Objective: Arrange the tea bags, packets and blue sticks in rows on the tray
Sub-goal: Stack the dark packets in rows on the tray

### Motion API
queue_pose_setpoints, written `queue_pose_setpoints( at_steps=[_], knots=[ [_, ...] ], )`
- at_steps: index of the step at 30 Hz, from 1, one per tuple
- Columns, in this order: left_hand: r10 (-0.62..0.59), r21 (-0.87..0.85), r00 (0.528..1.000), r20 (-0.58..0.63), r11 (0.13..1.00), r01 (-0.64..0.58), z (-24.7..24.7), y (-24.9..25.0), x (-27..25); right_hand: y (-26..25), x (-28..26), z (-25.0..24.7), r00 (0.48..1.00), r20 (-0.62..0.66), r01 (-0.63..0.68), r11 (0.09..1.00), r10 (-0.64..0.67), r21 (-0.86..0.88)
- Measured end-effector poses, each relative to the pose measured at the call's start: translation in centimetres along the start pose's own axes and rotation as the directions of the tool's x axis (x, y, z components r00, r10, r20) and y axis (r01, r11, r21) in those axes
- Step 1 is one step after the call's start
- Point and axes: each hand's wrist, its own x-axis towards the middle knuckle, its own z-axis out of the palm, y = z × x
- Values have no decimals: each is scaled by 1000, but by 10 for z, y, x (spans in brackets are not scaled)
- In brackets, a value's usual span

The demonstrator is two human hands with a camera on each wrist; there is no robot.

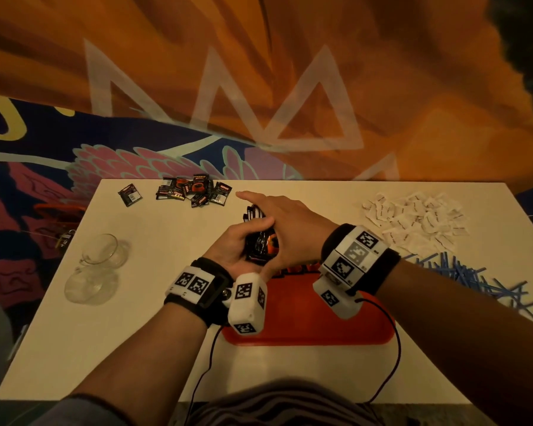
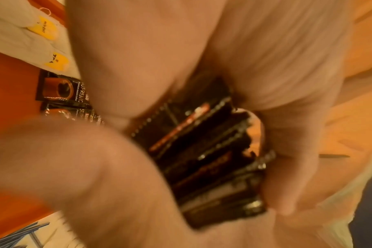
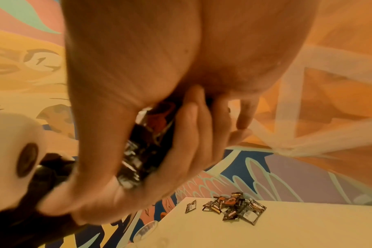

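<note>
"SUPREME", "Premium Instant Coffee" — on a black packet point(image 2: 62, 91) on the tray point(image 2: 13, 94).

Each wrist wore a black band point(image 1: 389, 265) with white boxes point(image 1: 247, 304) covered in black square patterns. Thin black cables point(image 1: 395, 358) hung down. The striped top point(image 1: 277, 404) showed at the bottom.
</note>
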Motion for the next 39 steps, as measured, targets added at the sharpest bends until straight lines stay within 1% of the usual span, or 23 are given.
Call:
queue_pose_setpoints(
  at_steps=[2, 4, 5, 7, 8, 9, 11, 12, 13, 15, 17, 19, 20, 23, 25, 26, 28, 30, 32, 34, 35, 37, 39],
  knots=[
    [-23, 21, 999, -30, 1000, 23, 1, 2, 0, 4, -4, 0, 1000, -23, 20, 994, -17, 107],
    [-5, 12, 995, -104, 1000, 7, 1, 4, -1, 8, -8, 0, 995, -100, 33, 961, -5, 273],
    [12, 5, 990, -142, 1000, -11, -2, 5, 1, 10, -9, 0, 989, -141, 13, 928, 43, 372],
    [53, 4, 984, -170, 999, -53, -6, 6, 3, 19, -9, 6, 957, -178, -87, 814, 227, 574],
    [82, 24, 978, -190, 997, -79, -8, 6, 4, 25, -9, 9, 934, -150, -153, 745, 323, 649],
    [111, 49, 968, -224, 993, -103, -11, 6, 6, 31, -9, 12, 916, -99, -214, 681, 389, 701],
    [150, 114, 950, -275, 986, -122, -15, 6, 11, 39, -9, 19, 906, 12, -273, 564, 422, 780],
    [171, 157, 941, -292, 979, -129, -16, 5, 14, 40, -9, 21, 907, 41, -279, 523, 420, 805],
    [198, 199, 927, -319, 970, -138, -19, 4, 17, 41, -9, 23, 903, 43, -281, 513, 428, 811],
    [245, 250, 901, -358, 955, -160, -22, 3, 22, 45, -6, 27, 888, -9, -273, 543, 460, 794],
    [246, 208, 897, -368, 962, -178, -23, 3, 23, 53, -1, 33, 877, -53, -291, 616, 478, 732],
    [203, 134, 906, -372, 977, -164, -26, 6, 24, 57, 2, 36, 875, -42, -326, 651, 483, 685],
    [175, 105, 912, -372, 984, -146, -28, 7, 25, 57, 2, 38, 875, -29, -330, 639, 484, 695],
    [123, 53, 925, -358, 992, -112, -34, 6, 27, 56, 0, 42, 882, 27, -317, 549, 471, 773],
    [120, 48, 921, -370, 993, -111, -40, 3, 28, 60, 0, 49, 871, 28, -330, 542, 491, 772],
    [123, 35, 913, -388, 992, -119, -44, 1, 28, 65, 1, 54, 854, 8, -342, 551, 520, 761],
    [117, -50, 893, -436, 987, -154, -56, -4, 26, 77, 4, 68, 803, -21, -380, 538, 596, 752],
    [132, -104, 871, -474, 973, -205, -71, -9, 22, 91, 5, 84, 761, -19, -430, 525, 649, 735],
    [146, -119, 856, -496, 965, -234, -82, -15, 15, 106, 6, 103, 731, 22, -509, 524, 682, 683],
    [143, -139, 854, -501, 960, -243, -93, -22, 6, 118, 8, 124, 698, 64, -599, 533, 713, 597],
    [136, -153, 853, -504, 958, -243, -98, -25, 2, 122, 10, 134, 676, 87, -637, 522, 731, 567],
    [124, -168, 852, -508, 956, -240, -107, -30, -7, 127, 15, 152, 631, 138, -683, 463, 763, 564],
    [122, -181, 856, -502, 953, -242, -116, -35, -15, 127, 21, 165, 603, 165, -711, 432, 780, 555]
  ],
)
